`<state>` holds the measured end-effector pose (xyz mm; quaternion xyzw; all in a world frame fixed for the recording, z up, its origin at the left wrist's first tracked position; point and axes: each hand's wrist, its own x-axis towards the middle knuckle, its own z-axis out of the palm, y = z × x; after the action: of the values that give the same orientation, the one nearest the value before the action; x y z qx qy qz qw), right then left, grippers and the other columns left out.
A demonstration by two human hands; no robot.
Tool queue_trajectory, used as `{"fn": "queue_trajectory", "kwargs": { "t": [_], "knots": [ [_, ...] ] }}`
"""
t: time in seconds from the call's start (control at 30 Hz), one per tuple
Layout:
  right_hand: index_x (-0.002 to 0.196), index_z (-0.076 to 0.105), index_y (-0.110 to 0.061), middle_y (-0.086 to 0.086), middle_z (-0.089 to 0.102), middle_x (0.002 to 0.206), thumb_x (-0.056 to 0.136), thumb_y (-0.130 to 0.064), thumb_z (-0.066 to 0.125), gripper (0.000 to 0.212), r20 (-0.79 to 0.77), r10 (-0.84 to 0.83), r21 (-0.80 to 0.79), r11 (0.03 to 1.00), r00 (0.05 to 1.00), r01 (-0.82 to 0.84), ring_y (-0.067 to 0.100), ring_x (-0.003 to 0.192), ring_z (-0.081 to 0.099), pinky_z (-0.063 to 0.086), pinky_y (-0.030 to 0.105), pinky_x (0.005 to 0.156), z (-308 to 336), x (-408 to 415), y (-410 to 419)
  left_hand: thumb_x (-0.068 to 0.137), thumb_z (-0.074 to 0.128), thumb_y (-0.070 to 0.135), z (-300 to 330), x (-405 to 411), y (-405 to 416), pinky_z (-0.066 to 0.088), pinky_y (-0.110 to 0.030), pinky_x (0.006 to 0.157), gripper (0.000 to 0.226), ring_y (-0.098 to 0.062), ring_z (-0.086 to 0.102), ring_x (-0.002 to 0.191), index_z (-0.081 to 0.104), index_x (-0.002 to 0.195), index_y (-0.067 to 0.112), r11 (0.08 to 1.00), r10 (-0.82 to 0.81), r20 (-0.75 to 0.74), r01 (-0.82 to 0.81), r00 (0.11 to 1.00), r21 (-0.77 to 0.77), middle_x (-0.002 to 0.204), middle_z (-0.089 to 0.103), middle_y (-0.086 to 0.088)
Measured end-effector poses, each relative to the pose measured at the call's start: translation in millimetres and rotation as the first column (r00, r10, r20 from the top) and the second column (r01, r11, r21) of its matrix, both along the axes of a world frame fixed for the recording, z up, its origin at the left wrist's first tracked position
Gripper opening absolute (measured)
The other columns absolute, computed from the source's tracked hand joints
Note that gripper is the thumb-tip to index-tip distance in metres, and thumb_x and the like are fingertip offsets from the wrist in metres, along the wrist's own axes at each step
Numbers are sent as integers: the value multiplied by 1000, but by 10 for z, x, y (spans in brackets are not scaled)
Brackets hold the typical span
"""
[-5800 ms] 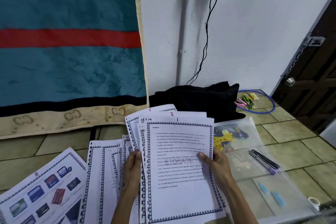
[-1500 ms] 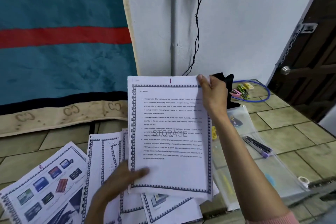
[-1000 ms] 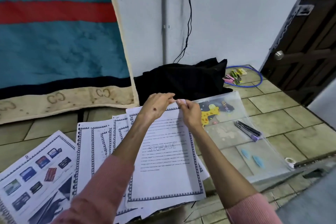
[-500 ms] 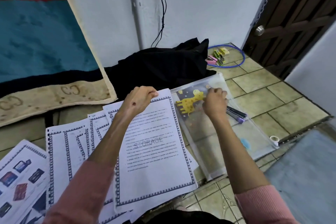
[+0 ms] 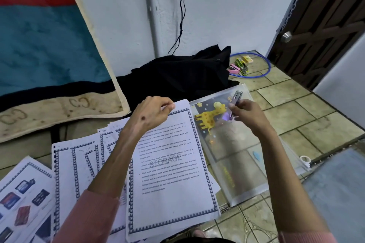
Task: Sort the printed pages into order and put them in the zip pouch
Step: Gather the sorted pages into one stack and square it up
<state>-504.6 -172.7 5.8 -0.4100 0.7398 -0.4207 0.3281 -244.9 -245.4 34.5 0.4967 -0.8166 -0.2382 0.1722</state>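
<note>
The stacked pages [image 5: 171, 167], on the floor, are pinched at their top edge by the left hand [image 5: 152, 114]. A stapler [image 5: 235, 100] is grasped by the right hand [image 5: 246, 116] above the zip pouch [image 5: 237, 156], at the pages' 3 o'clock.

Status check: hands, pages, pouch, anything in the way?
Left hand pinching top edge of page stack. Right hand gripping stapler above pouch. Pages not yet in pouch.

We read the grey word "STORAGE" across the top printed page [image 5: 173, 162], and "CC" marks stood repeated on the blanket's beige border [image 5: 59, 110].
</note>
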Motion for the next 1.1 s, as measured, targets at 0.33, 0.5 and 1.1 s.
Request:
{"fn": "queue_trajectory", "kwargs": {
  "t": [0.33, 0.5, 1.1],
  "knots": [
    [42, 57, -12, 1, 52, 44, 90, -15, 45, 50, 921, 194, -293, 917, 339, 270, 9, 36, 46, 37, 16, 36, 330, 1054, -126, 90, 53, 28, 233, 171, 50, 52, -35, 85, 19, -13, 65, 91, 71, 88, 22, 997, -2, -86, -4, 996, -77, 80, 65, 14],
    [77, 60, -10, 5, 68, 66, 93, -6, 37, 29, 930, 142, -293, 844, 340, 450, 14, 59, 64, 48, 19, 49, 469, 1168, -303, 90, 53, 29, 288, 213, 113, 52, -36, 85, 20, -11, 66, 95, 72, 91, 22, 994, 12, -87, -21, 996, -104, 89, 71, 11],
    [77, 38, -26, -10, 56, 70, 96, -38, 26, 26, 202, -262, -595, 732, 944, 331, 3, 59, 50, 37, 18, 63, 273, 1582, -314, 93, 45, 33, 375, 235, 206, 51, -37, 77, 22, -21, 64, 89, 67, 96, 28, 992, 40, 62, -32, 997, -118, 90, 71, 5]
  ]
}}
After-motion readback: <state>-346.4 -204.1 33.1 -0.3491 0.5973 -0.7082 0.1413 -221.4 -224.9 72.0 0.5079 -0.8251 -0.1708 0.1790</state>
